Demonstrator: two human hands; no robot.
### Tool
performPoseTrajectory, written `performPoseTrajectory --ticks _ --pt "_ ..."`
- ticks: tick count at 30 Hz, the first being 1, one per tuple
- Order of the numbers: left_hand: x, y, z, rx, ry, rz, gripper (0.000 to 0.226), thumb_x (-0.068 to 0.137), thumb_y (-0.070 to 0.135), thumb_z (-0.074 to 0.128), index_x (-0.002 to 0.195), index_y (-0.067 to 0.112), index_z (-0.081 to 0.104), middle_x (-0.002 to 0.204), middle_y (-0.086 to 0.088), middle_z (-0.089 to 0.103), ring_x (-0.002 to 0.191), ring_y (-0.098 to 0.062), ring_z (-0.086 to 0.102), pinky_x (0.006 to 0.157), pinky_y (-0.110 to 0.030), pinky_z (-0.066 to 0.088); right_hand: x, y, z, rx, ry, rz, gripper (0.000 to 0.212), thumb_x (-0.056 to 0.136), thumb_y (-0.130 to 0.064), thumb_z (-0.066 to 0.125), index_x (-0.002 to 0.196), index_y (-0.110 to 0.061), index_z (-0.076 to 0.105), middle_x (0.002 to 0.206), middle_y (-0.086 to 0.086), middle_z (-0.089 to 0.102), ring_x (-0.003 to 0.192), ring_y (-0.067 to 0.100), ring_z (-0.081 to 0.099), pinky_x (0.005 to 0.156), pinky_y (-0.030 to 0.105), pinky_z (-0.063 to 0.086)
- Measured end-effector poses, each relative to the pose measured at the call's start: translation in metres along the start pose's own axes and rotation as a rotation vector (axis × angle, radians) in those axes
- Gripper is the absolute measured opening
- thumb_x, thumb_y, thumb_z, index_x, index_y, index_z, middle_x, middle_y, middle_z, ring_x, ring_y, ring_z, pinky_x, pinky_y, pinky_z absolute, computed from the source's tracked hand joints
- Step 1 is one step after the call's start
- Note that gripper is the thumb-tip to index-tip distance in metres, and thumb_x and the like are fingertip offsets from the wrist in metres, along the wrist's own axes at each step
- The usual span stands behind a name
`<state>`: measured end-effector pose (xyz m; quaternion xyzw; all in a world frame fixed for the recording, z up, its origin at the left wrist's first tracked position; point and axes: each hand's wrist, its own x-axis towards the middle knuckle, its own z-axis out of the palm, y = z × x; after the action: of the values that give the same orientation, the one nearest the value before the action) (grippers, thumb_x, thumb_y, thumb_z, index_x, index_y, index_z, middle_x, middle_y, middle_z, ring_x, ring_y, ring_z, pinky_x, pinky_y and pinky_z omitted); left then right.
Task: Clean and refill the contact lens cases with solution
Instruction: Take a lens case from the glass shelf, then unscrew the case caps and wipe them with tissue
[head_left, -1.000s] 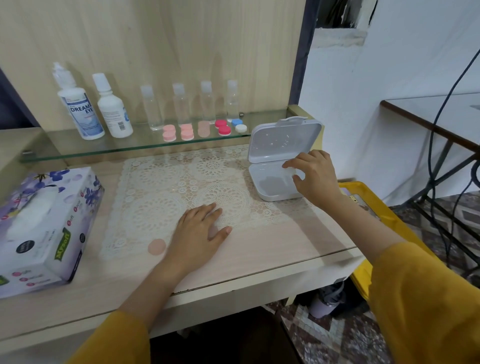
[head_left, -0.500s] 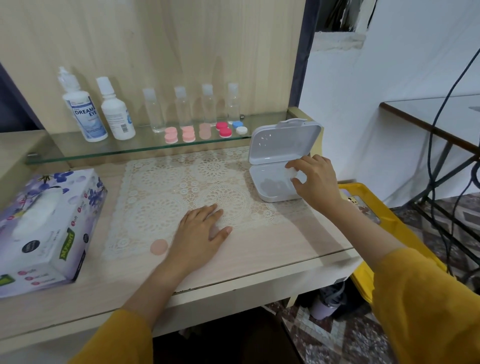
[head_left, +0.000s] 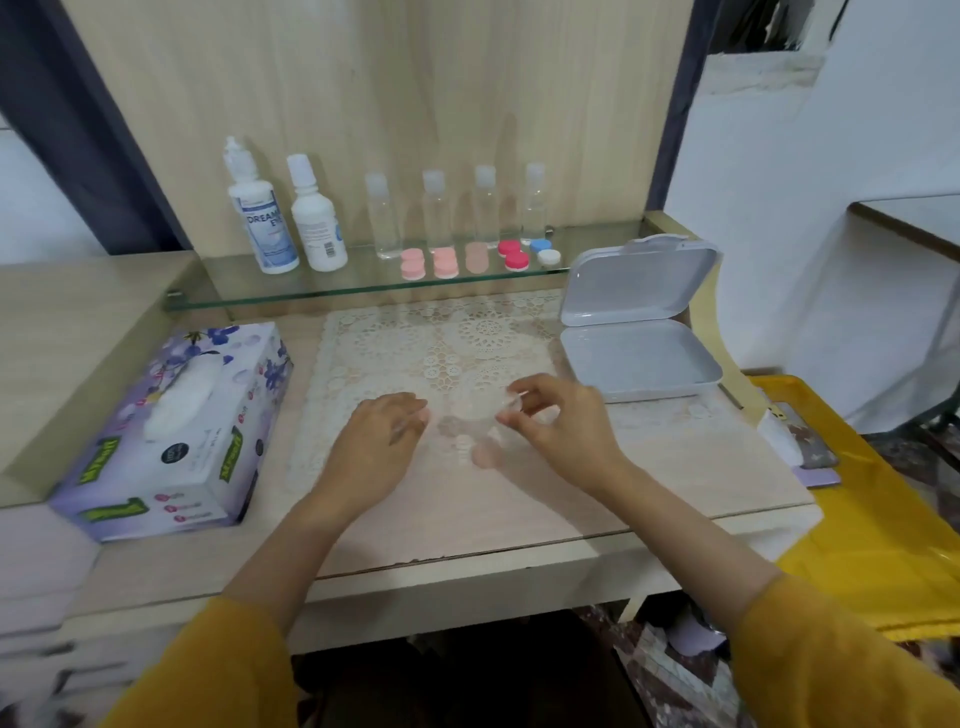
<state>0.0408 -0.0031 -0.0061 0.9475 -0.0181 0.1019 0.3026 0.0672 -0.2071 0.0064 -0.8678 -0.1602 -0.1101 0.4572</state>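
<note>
Pinching a clear piece (head_left: 512, 403) over the mat (head_left: 467, 332), right hand (head_left: 566, 431) sits beside left hand (head_left: 379, 441), grip unclear.

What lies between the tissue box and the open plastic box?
The lace mat fills that stretch in the head view. Over it are the left hand and right hand, which pinches a small clear piece; a pink disc lies near.

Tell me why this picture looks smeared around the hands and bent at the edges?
Head view: the left hand and right hand are motion-blurred, so the clear piece pinched in the right fingers is hard to read; head view: the wide lens bows the desk edge and the shelf; head view: soft, even light, faint shadows.
</note>
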Motion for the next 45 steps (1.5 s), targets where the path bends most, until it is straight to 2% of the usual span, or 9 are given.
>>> performPoseTrajectory --ticks 6,15,21,26,31,33,36,41,45 --pt "-0.018 -0.046 -0.017 0.119 -0.012 -0.076 0.035 0.096 0.013 0.042 0.130 0.011 0.050 0.144 -0.006 0.039 0.133 -0.022 0.031 0.110 -0.024 0.017 -0.012 -0.010 0.039 -0.105 -0.134 -0.024 0.027 0.075 -0.029 0.071 0.101 -0.022 0.070 0.098 -0.006 0.068 0.098 0.014 0.049 0.083 0.022 0.035" --pt "-0.027 -0.054 -0.010 0.158 0.034 -0.074 0.040 0.096 0.021 0.045 0.135 0.017 0.044 0.147 0.002 0.034 0.136 -0.016 0.023 0.109 -0.020 0.011 -0.017 -0.005 0.049 -0.177 -0.125 -0.057 0.033 0.069 -0.034 0.076 0.099 -0.023 0.068 0.101 -0.011 0.066 0.105 0.009 0.046 0.090 0.022 0.034" --pt "-0.026 -0.051 -0.018 0.159 -0.022 -0.061 0.041 0.095 0.023 0.047 0.135 0.016 0.045 0.147 0.001 0.034 0.135 -0.016 0.024 0.106 -0.016 0.010 -0.017 -0.003 0.046 -0.218 -0.196 -0.127 0.047 0.073 -0.040 0.073 0.112 -0.017 0.064 0.117 -0.005 0.062 0.115 0.013 0.048 0.097 0.019 0.029" --pt "-0.026 -0.042 -0.045 0.127 0.075 -0.016 0.029 0.092 0.021 0.052 0.118 0.012 0.061 0.129 -0.001 0.054 0.123 -0.015 0.043 0.101 -0.017 0.023 -0.018 0.003 0.044 -0.263 -0.282 -0.124 0.063 0.078 -0.049 0.065 0.132 -0.019 0.050 0.140 -0.012 0.044 0.135 0.007 0.027 0.109 0.023 0.020" --pt "-0.025 -0.040 -0.090 0.133 0.289 0.085 0.019 0.088 0.021 0.058 0.097 0.011 0.071 0.097 0.001 0.068 0.087 -0.009 0.053 0.075 -0.014 0.037 -0.017 0.005 0.046 -0.276 -0.285 -0.133 0.066 0.079 -0.051 0.063 0.134 -0.019 0.047 0.142 -0.012 0.041 0.137 0.004 0.023 0.114 0.027 0.017" --pt "-0.021 -0.047 -0.107 0.170 0.341 0.038 0.022 0.087 0.024 0.057 0.095 0.010 0.071 0.092 -0.002 0.068 0.078 -0.012 0.052 0.067 -0.022 0.037 -0.017 0.005 0.047 -0.272 -0.284 -0.138 0.066 0.079 -0.051 0.063 0.134 -0.018 0.048 0.142 -0.011 0.041 0.137 0.004 0.024 0.115 0.030 0.018" --pt "-0.013 -0.062 -0.128 0.297 0.322 -0.186 0.021 0.091 0.019 0.054 0.105 0.013 0.068 0.099 -0.001 0.064 0.080 -0.012 0.048 0.069 -0.022 0.031 -0.018 0.006 0.047 -0.263 -0.279 -0.142 0.067 0.078 -0.050 0.064 0.134 -0.018 0.047 0.142 -0.011 0.042 0.137 0.005 0.024 0.115 0.031 0.019" --pt "-0.003 -0.093 -0.147 0.438 0.066 -0.340 0.032 0.089 0.011 0.053 0.121 0.012 0.060 0.118 -0.011 0.062 0.104 -0.027 0.055 0.086 -0.028 0.039 -0.018 0.008 0.047 -0.259 -0.265 -0.145 0.066 0.078 -0.049 0.065 0.133 -0.017 0.049 0.141 -0.010 0.043 0.136 0.006 0.025 0.115 0.033 0.019" --pt "0.005 -0.100 -0.153 0.426 0.085 -0.320 0.029 0.084 0.007 0.058 0.112 0.010 0.064 0.094 -0.005 0.064 0.089 -0.022 0.055 0.082 -0.029 0.041 -0.018 0.009 0.048 -0.257 -0.258 -0.148 0.064 0.077 -0.047 0.067 0.131 -0.016 0.051 0.139 -0.009 0.045 0.136 0.007 0.027 0.114 0.034 0.020"
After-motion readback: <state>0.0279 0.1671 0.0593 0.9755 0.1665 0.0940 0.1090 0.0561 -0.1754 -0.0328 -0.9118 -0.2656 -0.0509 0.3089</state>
